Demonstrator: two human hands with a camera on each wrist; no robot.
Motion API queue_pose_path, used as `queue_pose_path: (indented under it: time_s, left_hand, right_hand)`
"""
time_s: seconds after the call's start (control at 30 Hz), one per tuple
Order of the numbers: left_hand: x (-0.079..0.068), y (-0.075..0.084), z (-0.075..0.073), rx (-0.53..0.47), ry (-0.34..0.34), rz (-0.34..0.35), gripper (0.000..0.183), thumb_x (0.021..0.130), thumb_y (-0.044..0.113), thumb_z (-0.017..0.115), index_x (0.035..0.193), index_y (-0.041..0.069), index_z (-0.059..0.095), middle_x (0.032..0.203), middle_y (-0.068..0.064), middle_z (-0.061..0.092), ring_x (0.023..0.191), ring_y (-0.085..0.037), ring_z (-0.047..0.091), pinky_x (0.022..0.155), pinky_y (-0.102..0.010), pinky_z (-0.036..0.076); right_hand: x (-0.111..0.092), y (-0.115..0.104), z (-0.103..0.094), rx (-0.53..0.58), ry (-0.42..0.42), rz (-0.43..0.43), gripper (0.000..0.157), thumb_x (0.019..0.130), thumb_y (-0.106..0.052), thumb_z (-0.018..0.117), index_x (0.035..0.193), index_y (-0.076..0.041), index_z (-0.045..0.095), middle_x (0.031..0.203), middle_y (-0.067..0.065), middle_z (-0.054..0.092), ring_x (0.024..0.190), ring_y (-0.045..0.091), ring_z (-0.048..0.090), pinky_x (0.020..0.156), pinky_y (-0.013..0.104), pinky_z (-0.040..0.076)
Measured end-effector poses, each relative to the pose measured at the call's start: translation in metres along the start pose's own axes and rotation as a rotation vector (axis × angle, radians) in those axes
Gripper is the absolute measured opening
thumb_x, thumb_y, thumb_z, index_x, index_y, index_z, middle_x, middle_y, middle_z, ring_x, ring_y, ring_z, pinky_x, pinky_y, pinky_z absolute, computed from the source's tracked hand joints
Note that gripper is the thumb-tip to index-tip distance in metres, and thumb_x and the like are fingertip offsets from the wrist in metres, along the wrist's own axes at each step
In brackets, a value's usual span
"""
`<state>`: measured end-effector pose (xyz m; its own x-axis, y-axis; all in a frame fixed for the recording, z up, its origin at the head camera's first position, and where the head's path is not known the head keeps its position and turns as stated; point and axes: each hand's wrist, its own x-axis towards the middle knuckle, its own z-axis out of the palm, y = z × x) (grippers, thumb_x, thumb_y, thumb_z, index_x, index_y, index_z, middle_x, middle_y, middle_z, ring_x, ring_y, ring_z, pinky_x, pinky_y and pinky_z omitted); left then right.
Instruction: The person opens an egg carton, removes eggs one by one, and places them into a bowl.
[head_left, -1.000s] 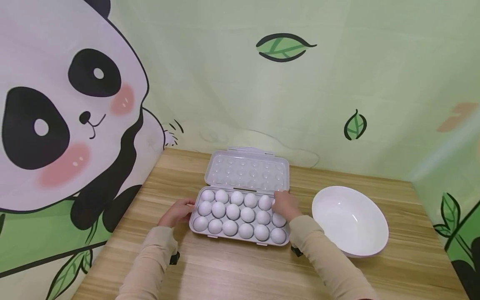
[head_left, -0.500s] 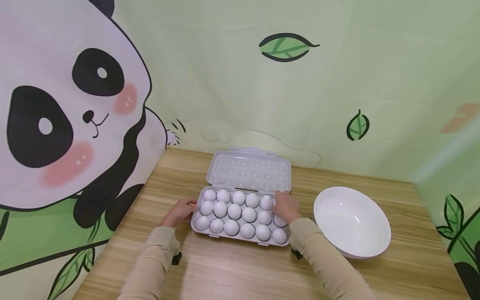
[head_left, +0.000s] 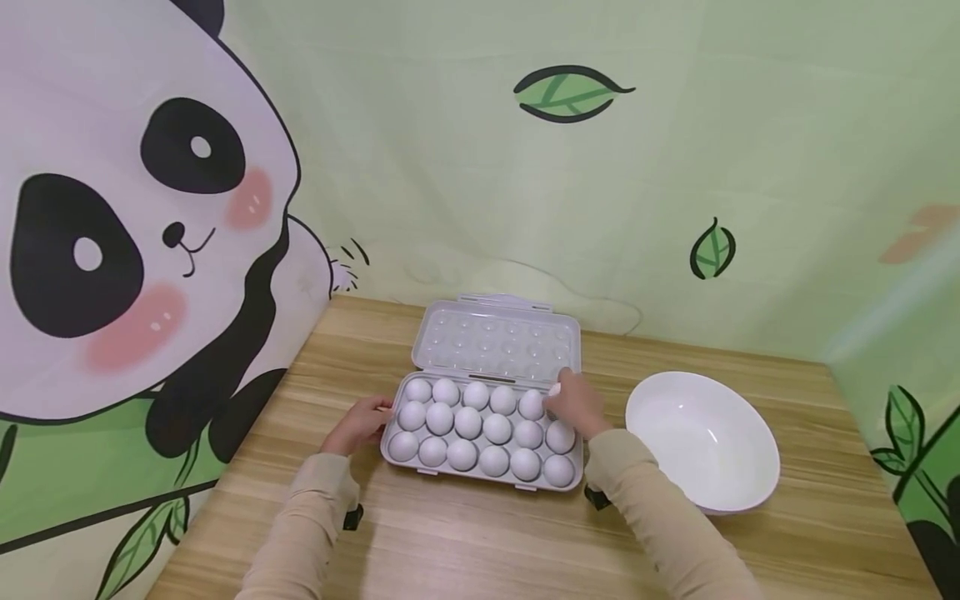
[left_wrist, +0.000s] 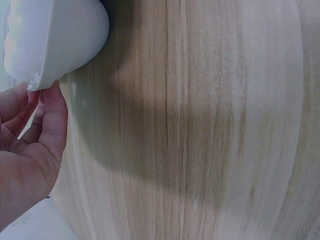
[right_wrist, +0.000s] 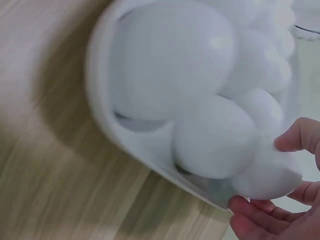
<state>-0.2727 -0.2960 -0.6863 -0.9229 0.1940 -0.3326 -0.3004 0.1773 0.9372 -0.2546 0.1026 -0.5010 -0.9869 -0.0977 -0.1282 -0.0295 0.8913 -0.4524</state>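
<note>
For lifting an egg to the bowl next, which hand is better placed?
Probably the right hand: it pinches an egg, nearer the white bowl. The left hand grips the opposite end of the egg box.

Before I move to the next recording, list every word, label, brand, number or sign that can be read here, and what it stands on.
None: nothing can be read in any view.
Eggs, box, bowl, table: no lettering visible.
Wall: drawings, among them a panda and leaves; no words.
Reddish mark on the right: too unclear to read as any character.
Black wrist pieces: too small to tell.
</note>
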Motion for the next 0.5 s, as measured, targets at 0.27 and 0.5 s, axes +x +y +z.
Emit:
queue_pose_path:
  time_s: [0.27,0.5]
  left_hand:
    - [0.006,-0.006,-0.003,0.021,0.006,-0.002,0.027,0.089,0.02,0.049,0.109,0.003,0.052,0.093,-0.011,0.055,0.078,-0.022,0.058,0.064,-0.039,0.05]
    - [0.098,-0.119,-0.048,-0.042,0.018,-0.065,0.042,0.079,0.032,0.063,0.113,0.011,0.052,0.101,-0.01,0.055,0.083,-0.024,0.06,0.065,-0.042,0.051]
  right_hand:
    - [0.001,0.004,-0.023,0.345,0.048,0.087,0.026,0.069,-0.016,0.06,0.088,-0.001,0.051,0.074,0.007,0.049,0.063,0.017,0.044,0.05,0.023,0.034]
    - [-0.001,0.012,-0.05,0.734,-0.067,0.181,0.033,0.075,-0.01,0.051,0.105,0.001,0.043,0.085,0.01,0.051,0.062,0.013,0.05,0.052,0.026,0.046]
